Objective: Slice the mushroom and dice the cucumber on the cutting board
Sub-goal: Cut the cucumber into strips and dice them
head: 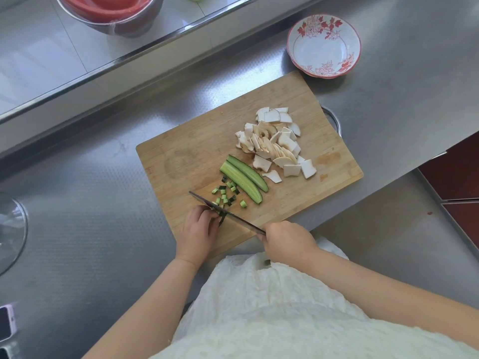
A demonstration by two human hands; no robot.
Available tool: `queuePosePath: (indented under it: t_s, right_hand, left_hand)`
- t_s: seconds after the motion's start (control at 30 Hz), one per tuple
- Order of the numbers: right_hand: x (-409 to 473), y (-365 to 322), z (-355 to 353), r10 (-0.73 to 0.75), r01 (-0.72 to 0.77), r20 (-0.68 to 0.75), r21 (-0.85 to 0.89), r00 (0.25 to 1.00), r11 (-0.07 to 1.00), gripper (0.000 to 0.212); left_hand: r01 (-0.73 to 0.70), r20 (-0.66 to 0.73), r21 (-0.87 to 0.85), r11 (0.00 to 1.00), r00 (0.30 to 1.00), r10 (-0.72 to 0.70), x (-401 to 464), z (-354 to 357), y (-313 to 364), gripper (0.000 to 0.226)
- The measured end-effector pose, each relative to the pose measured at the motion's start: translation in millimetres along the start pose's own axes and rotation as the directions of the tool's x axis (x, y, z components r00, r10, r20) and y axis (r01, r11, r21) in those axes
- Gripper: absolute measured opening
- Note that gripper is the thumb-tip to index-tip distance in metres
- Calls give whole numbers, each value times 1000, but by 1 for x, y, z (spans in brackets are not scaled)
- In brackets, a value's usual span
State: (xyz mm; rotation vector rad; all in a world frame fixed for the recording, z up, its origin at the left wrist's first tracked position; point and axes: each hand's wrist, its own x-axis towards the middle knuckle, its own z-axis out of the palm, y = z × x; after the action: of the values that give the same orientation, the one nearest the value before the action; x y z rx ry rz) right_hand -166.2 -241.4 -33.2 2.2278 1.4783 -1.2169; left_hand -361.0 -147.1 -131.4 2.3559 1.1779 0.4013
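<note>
A steel worktop [103, 229] carries a wooden cutting board [197, 154]. Sliced mushroom [274, 145] lies piled at its far side, apparently finished. Two long cucumber pieces [243, 178] remain uncut beside a few cucumber dice [226, 194]. The right hand [286, 242] grips a knife [228, 216]; the left hand [199, 229] pinches a cucumber strip [221, 218] against the blade.

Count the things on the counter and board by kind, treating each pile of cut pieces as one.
Cutting board: 1
Knife: 1
Mushroom slice pile: 1
Long cucumber strips: 2
Cucumber dice pile: 1
Floral bowl: 1
Metal bowl: 1
Total: 8
</note>
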Motion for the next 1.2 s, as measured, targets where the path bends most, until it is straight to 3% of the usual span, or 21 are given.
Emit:
queuePosePath:
  t_s: [0.1,0.2,0.3,0.63,0.77,0.97,1.2]
  right_hand:
    - [3,-1,2,28,-28,25,-26,999,999,15]
    - [5,-4,1,48,-44,56,-71,997,997,14]
    - [7,-3,3,63,-59,64,-69,996,996,14]
    - [2,10,1,55,-63,47,213,997,975,32]
    - [-3,10,-3,4,-5,5,189,1000,982,31]
    - [-6,6,-4,-104,104,-1,16,995,994,27]
    - [-3,2,-3,-64,67,45,-46,997,997,19]
  left_hand:
    - [5,-3,7,1000,1000,-5,-1,1,-1,28]
    - [3,-12,14,1000,1000,-3,0,2,-2,13]
    - [-3,-13,16,1000,1000,3,-1,3,-2,20]
    - [-7,-15,5,1000,1000,7,-2,-3,4,27]
    - [-35,-43,-4,999,998,34,-7,-3,3,27]
    - [16,-24,1,1000,1000,-16,-12,2,2,30]
    - [1,-28,0,1000,1000,-1,-11,2,1,30]
